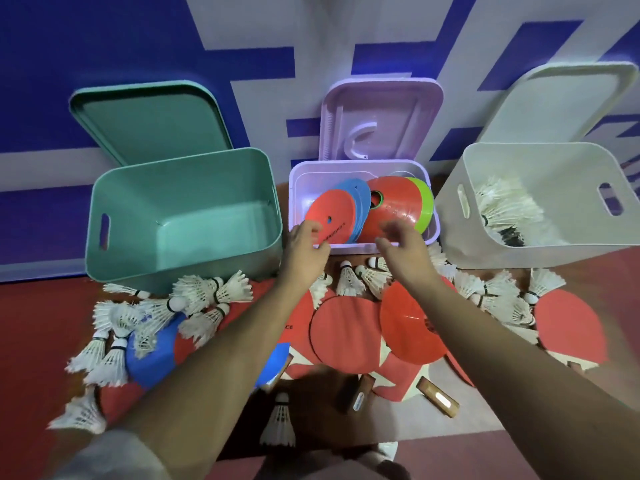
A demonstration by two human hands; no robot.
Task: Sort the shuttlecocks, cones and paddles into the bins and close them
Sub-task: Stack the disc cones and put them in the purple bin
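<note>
Since their lids lean back against the wall, all three bins stand ready for sorting. The teal bin at ten o'clock holds nothing, the white bin at two holds shuttlecocks, and the lilac bin at twelve takes cones on edge. Paddles, loose cones and shuttlecocks lie unsorted from eight to four. At the lilac rim, the right hand is spread and empty. The left hand meets the red cone, grip unclear. The print on that cone is unreadable, and one paddle shows "CE".
</note>
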